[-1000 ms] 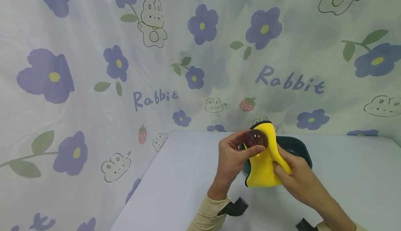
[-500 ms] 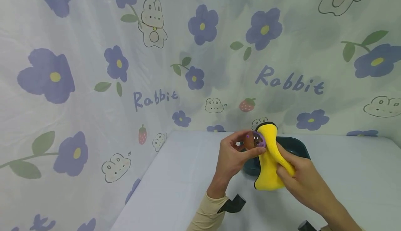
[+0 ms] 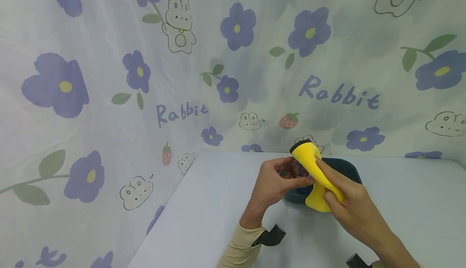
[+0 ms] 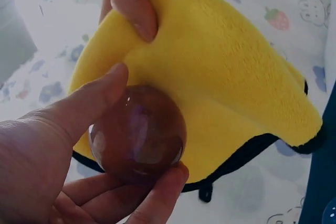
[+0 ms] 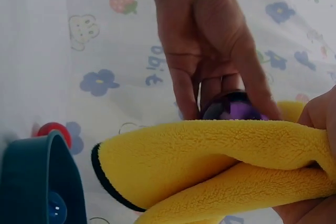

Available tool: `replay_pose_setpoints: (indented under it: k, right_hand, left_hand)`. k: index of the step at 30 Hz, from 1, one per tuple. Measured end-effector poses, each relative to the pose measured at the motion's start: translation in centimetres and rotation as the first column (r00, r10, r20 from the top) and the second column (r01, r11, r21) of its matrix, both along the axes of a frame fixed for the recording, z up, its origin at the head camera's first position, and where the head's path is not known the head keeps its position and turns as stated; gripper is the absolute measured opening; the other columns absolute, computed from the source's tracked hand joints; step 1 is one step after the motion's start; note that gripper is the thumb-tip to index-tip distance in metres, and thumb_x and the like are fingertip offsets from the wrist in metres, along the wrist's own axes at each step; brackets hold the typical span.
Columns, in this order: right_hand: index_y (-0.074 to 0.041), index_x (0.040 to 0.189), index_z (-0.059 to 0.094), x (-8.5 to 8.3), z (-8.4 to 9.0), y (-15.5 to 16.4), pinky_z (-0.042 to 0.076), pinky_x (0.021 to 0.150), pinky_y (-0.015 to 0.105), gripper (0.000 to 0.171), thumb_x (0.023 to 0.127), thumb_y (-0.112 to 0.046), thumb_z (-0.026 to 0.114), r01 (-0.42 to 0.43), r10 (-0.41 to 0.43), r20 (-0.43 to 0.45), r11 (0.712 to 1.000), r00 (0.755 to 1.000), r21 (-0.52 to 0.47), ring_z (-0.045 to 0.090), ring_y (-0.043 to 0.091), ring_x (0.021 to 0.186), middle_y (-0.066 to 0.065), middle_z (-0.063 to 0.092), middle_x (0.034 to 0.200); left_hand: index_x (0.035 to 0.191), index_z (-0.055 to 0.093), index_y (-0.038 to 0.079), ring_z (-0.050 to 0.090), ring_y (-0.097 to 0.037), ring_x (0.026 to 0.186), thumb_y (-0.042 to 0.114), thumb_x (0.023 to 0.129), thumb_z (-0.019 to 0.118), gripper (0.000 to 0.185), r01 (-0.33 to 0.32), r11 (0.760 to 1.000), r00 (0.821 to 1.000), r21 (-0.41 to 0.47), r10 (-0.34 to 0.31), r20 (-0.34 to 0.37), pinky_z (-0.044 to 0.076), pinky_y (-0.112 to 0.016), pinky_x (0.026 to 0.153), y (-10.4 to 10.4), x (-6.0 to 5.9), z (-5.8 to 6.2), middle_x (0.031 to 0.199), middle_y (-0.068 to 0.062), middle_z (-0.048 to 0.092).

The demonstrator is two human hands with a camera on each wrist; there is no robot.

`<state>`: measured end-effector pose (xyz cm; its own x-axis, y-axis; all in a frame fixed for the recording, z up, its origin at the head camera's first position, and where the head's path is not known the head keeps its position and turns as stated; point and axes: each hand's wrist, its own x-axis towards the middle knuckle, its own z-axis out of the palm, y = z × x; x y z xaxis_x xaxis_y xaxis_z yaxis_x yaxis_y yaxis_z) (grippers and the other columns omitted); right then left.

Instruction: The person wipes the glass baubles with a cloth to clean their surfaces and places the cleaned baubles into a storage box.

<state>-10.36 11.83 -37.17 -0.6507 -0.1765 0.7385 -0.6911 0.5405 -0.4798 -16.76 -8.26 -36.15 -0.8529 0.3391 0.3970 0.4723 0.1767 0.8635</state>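
Observation:
A see-through ball [image 4: 139,135] with purple tints is pinched between the thumb and fingers of my left hand [image 3: 271,183]. My right hand [image 3: 351,203] grips a folded yellow cloth [image 3: 309,159] with black edging. In the left wrist view the cloth lies against the far side of the ball. From the head, the cloth and fingers hide much of the ball. The right wrist view shows the ball's purple top [image 5: 236,109] above the cloth's fold, with the left fingers around it.
Behind the hands on the white table [image 3: 204,203] stands a dark teal basin [image 3: 342,169]. A blue ball [image 5: 56,208] lies inside it. By its rim shows a red ball [image 5: 55,132]; whether inside or beyond, I cannot tell. A rabbit-and-flower printed curtain [image 3: 262,78] hangs behind.
The ball has turned in my left fingers, and the cloth now covers more of it. My right hand has drawn the cloth into a narrower fold, its top edge tipping left.

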Motion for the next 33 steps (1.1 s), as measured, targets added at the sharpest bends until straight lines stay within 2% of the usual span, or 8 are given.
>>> replay_pose_setpoints:
  k: [5,8,10,14,17,20,25,33]
  right_hand:
    - [-0.011,0.155,0.047,-0.5,0.0,0.3,0.036,0.105,0.001,0.086,0.079,0.025,0.061,-0.042,0.044,-0.066,0.998,0.997,0.041,0.042,-0.016,0.136,0.014,0.054,0.155]
    - [-0.012,0.157,0.045,-0.8,0.0,0.6,0.035,0.106,0.001,0.087,0.080,0.025,0.063,-0.045,0.049,-0.064,0.997,0.997,0.064,0.039,-0.017,0.138,0.013,0.054,0.156]
    - [-0.013,0.157,0.045,-0.9,0.0,0.7,0.036,0.104,0.000,0.087,0.081,0.024,0.063,-0.045,0.048,-0.049,0.997,0.998,0.068,0.045,-0.014,0.134,0.013,0.055,0.155]
    - [-0.012,0.156,0.046,-1.2,-0.2,1.0,0.046,0.091,-0.001,0.082,0.083,0.022,0.061,-0.059,0.060,-0.015,0.997,0.998,0.039,0.058,-0.002,0.103,0.015,0.060,0.149]
    - [-0.007,0.154,0.047,-1.3,-0.5,1.1,0.053,0.073,0.007,0.075,0.085,0.019,0.060,-0.070,0.070,0.027,0.998,0.997,0.008,0.055,0.001,0.080,0.019,0.065,0.139]
    - [-0.001,0.153,0.047,-1.3,-0.7,1.1,0.052,0.059,0.014,0.068,0.088,0.016,0.060,-0.073,0.074,0.070,0.997,0.995,-0.020,0.051,0.000,0.066,0.019,0.071,0.120]
    - [0.005,0.153,0.044,-1.2,-0.8,1.1,0.050,0.051,0.019,0.062,0.092,0.013,0.059,-0.087,0.094,0.124,0.994,0.988,-0.059,0.050,0.001,0.059,0.013,0.071,0.099]
    - [0.003,0.155,0.042,-0.7,-0.6,0.8,0.052,0.052,0.021,0.060,0.097,0.007,0.057,-0.087,0.102,0.195,0.993,0.976,-0.081,0.054,0.003,0.060,0.010,0.067,0.093]
  left_hand:
    - [0.098,0.076,0.013,0.065,-0.007,0.076,0.024,0.083,0.088,0.023,0.053,0.998,0.998,-0.012,-0.053,0.029,0.062,-0.026,0.073,0.1,0.4,0.5,0.084,-0.001,0.071]
    - [0.102,0.078,0.014,0.067,-0.006,0.077,0.025,0.082,0.088,0.025,0.068,0.997,0.997,-0.032,-0.067,0.045,0.062,-0.027,0.073,0.1,0.8,0.8,0.085,0.001,0.073]
    - [0.101,0.077,0.013,0.066,-0.006,0.077,0.025,0.082,0.088,0.025,0.075,0.996,0.996,-0.040,-0.073,0.050,0.062,-0.026,0.073,0.1,1.0,0.9,0.084,0.001,0.072]
    - [0.102,0.077,0.012,0.064,-0.004,0.080,0.023,0.083,0.088,0.024,0.081,0.996,0.997,-0.048,-0.080,0.024,0.062,-0.026,0.074,0.2,1.4,1.2,0.089,-0.001,0.074]
    - [0.110,0.078,0.013,0.067,-0.002,0.085,0.024,0.084,0.088,0.030,0.084,0.995,0.996,-0.048,-0.084,0.002,0.063,-0.027,0.077,0.2,1.6,1.3,0.100,0.001,0.078]
    - [0.120,0.077,0.016,0.071,-0.002,0.093,0.025,0.084,0.088,0.039,0.088,0.995,0.996,-0.035,-0.089,-0.015,0.064,-0.028,0.079,0.3,1.8,1.4,0.112,0.003,0.079]
    - [0.128,0.074,0.020,0.071,-0.003,0.096,0.028,0.083,0.088,0.048,0.106,0.994,0.993,0.015,-0.105,-0.054,0.064,-0.028,0.079,0.4,1.9,1.2,0.118,0.002,0.077]
    - [0.124,0.075,0.020,0.064,-0.006,0.081,0.029,0.085,0.087,0.042,0.111,0.985,0.988,0.134,-0.095,-0.118,0.065,-0.031,0.072,0.8,1.8,0.8,0.102,-0.009,0.075]
